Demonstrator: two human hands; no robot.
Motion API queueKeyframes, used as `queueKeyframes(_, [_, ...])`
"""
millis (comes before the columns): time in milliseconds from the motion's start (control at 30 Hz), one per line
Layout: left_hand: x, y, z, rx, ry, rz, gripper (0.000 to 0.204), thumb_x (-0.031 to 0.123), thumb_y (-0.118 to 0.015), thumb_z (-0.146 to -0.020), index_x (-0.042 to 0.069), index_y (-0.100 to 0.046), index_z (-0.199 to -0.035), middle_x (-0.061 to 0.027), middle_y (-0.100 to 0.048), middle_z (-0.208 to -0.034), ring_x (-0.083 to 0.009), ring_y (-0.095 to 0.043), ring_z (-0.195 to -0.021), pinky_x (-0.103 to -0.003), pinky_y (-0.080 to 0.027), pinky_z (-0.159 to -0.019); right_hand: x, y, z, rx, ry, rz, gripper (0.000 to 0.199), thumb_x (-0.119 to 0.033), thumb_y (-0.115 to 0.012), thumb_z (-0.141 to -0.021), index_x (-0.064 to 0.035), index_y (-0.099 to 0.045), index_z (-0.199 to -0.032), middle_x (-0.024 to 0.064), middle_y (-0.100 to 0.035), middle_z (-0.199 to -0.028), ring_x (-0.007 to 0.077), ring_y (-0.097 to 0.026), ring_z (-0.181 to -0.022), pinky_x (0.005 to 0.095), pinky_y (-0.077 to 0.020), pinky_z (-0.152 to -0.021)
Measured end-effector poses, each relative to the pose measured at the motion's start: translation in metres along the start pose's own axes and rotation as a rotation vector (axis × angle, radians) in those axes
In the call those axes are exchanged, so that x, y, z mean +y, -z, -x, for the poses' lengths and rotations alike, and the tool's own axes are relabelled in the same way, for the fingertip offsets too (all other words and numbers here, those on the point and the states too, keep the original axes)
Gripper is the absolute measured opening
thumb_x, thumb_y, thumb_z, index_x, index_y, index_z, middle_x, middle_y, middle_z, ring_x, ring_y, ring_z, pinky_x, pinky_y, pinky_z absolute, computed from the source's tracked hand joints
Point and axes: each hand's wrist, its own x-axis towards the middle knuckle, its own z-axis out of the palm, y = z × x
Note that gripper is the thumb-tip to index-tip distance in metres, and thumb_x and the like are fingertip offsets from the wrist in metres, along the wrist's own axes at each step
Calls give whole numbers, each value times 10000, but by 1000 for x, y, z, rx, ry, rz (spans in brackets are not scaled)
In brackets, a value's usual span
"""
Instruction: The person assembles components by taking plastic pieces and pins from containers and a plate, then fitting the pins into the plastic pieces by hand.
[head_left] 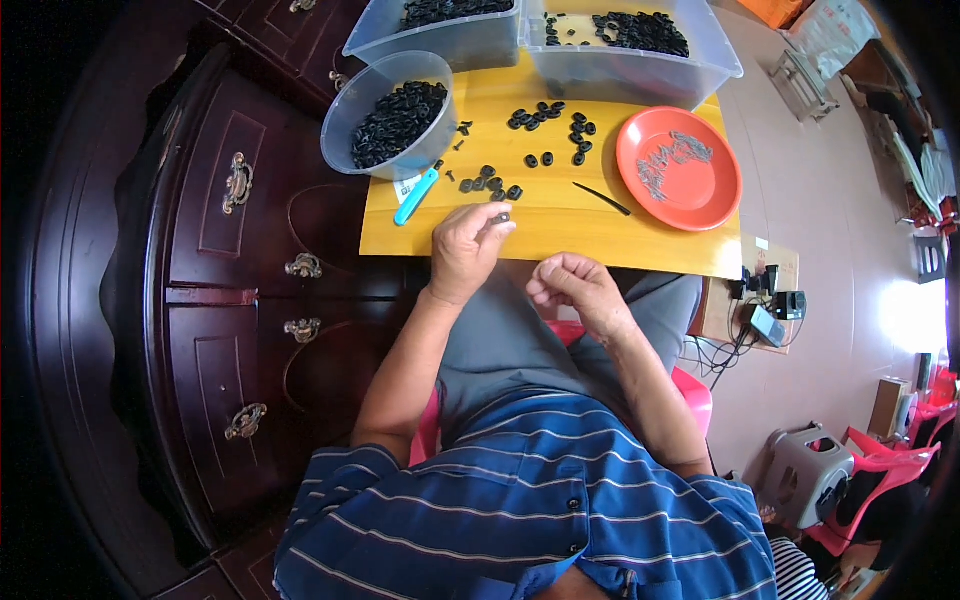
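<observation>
My left hand point(464, 258) is at the near edge of the yellow table, pinching a small black oval piece point(503, 217) between thumb and fingertips. To its right, just off the table edge, my right hand point(585, 292) is closed with curled fingers; anything in it is too small to make out. Beyond my left hand lies a cluster of similar black pieces point(480, 184). More black oval pieces point(537, 117) form loose groups farther back. An orange-red plate point(725, 190) on the right holds thin silver metal pins point(690, 147). A slim black stick point(601, 198) rests left of the plate.
A turquoise-handled tool point(416, 197) lies at the table's left, beside a round clear tub point(340, 130) of black parts. Two clear bins point(640, 75) point(430, 40) with black parts stand at the back. Dark wooden drawers point(230, 200) flank the left side; electronic devices with cables point(768, 322) sit right.
</observation>
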Motion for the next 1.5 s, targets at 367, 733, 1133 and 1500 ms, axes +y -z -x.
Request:
queueKeyframes(367, [-6,3,-3,-12,78,158,254,33,-784,-819,28,-719,-1065,-126,-728,-912,-242,-710,-785,-323,-551,-705,27,0,-7,-60,-127,71,205,-252,-614,-1035,-58,-679,-1049,61,-737,-974,122,-692,-843,266,-567,-811])
queueKeyframes(733, [-15,-3,-1,-88,-73,-179,343,73,-777,-763,62,-692,-1095,-125,-667,-995,-348,-626,-942,-442,-510,-824,67,11,-35,-128,-334,-588,412,-338,-438,-1087,-10,-569,-1300,186,-674,-1262,289,-670,-1123,407,-542,-970])
queueKeyframes(1133, [-39,-7,-31,-128,-173,-364,641,356,-763,-854,71,-556,-1389,-261,-484,-1424,-454,-436,-1326,-537,-349,-1113,70,-1,-70,-233,-375,-812,544,-360,-292,-1102,27,-492,-1427,226,-591,-1395,348,-586,-1279,465,-465,-1088])
queueKeyframes(1500, [-21,-17,1,-220,-272,-345,422,216,-690,-883,20,-659,-1256,-201,-582,-1352,-410,-505,-1293,-512,-408,-1094,72,10,-78,-247,-349,-810,566,-458,-397,-1071,-22,-516,-1413,178,-610,-1374,323,-582,-1280,464,-457,-1096])
